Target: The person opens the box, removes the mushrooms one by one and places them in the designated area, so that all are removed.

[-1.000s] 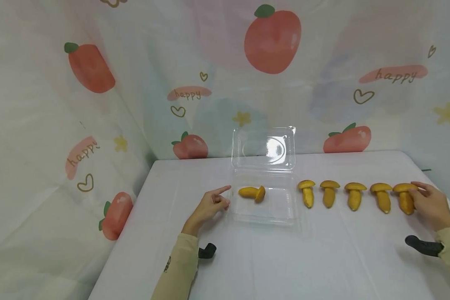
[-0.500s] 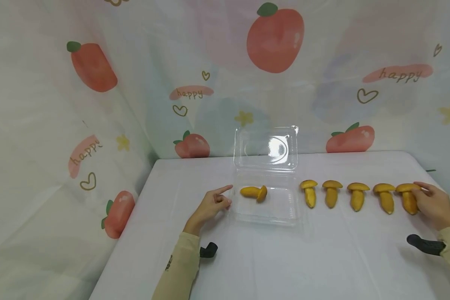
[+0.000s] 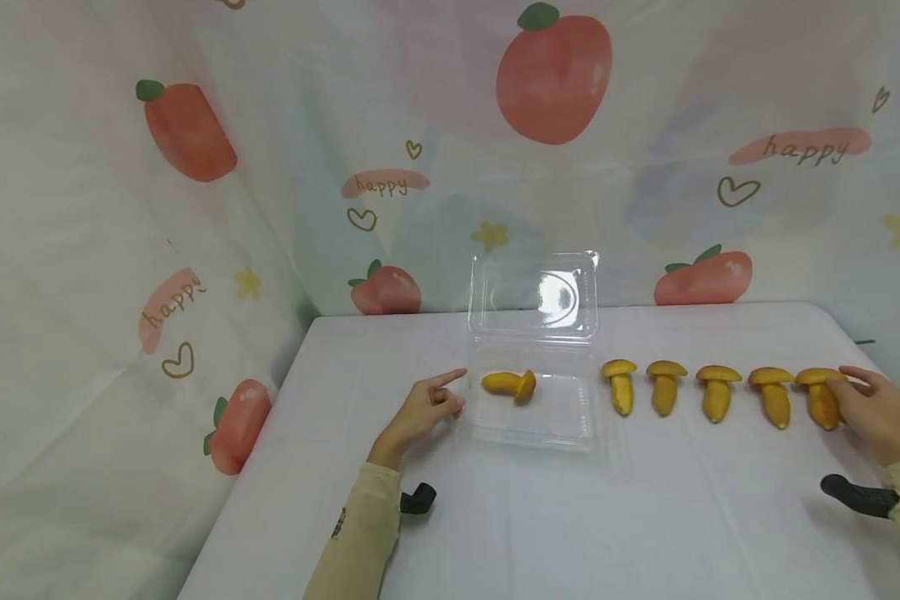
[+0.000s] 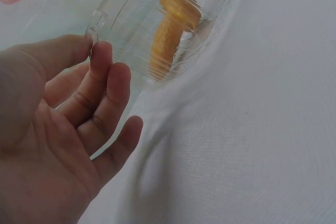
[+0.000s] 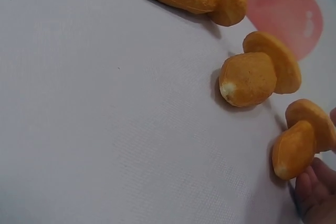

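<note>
My left hand (image 3: pixel 422 410) pinches the left rim of an open clear plastic clamshell box (image 3: pixel 528 437); the left wrist view shows thumb and finger at the rim (image 4: pixel 93 32). One yellow-brown mushroom (image 3: pixel 504 383) lies on its side in the box. Right of it, several similar mushrooms lie in a row, caps toward the wall. At the row's far right end, my right hand (image 3: pixel 879 412) holds the last mushroom (image 3: pixel 822 404). In the right wrist view, fingers (image 5: pixel 320 179) touch that mushroom's stem (image 5: pixel 295 150), and a fingertip shows at its cap; the rest of the hand is cut off.
The white cloth-covered table (image 3: pixel 570 525) extends in front of the box and row. The raised box lid (image 3: pixel 532 296) stands close to the patterned wall cloth (image 3: pixel 435 83). A black strap end (image 3: pixel 858 496) sticks out below the right wrist and another black piece (image 3: pixel 418 498) below the left.
The head view has shifted slightly. My right hand has drawn a little to the right along the last mushroom, which stays in its place. The left hand has not moved on the box.
</note>
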`<act>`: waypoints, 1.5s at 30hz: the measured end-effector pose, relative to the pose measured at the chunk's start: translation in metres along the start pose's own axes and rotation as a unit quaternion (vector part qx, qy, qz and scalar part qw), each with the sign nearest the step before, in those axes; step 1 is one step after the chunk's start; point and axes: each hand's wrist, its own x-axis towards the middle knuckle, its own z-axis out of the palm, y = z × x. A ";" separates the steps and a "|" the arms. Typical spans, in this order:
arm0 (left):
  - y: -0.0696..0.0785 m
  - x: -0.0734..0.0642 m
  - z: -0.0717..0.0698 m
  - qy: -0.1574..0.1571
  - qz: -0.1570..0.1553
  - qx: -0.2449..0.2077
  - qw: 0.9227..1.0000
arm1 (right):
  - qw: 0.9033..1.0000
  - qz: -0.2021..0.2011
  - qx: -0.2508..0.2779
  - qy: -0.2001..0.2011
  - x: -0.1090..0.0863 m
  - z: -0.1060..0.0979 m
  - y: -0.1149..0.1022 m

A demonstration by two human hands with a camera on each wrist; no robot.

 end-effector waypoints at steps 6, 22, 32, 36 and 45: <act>-0.001 0.000 -0.002 -0.002 0.006 -0.002 1.000 | 1.000 -0.008 0.001 -0.008 -0.009 -0.002 -0.006; 0.000 0.000 -0.001 -0.007 0.003 0.003 1.000 | 0.996 -0.046 -0.028 0.074 -0.023 -0.010 -0.013; 0.000 0.000 -0.002 -0.010 0.015 0.014 1.000 | 0.985 -0.138 -0.045 0.091 -0.036 -0.004 -0.045; 0.001 0.000 0.000 -0.009 0.001 0.010 1.000 | 0.986 -0.146 -0.033 0.070 -0.043 0.000 -0.059; 0.003 0.000 0.000 0.000 -0.011 0.004 1.000 | 0.979 -0.194 -0.064 -0.013 -0.061 0.015 -0.084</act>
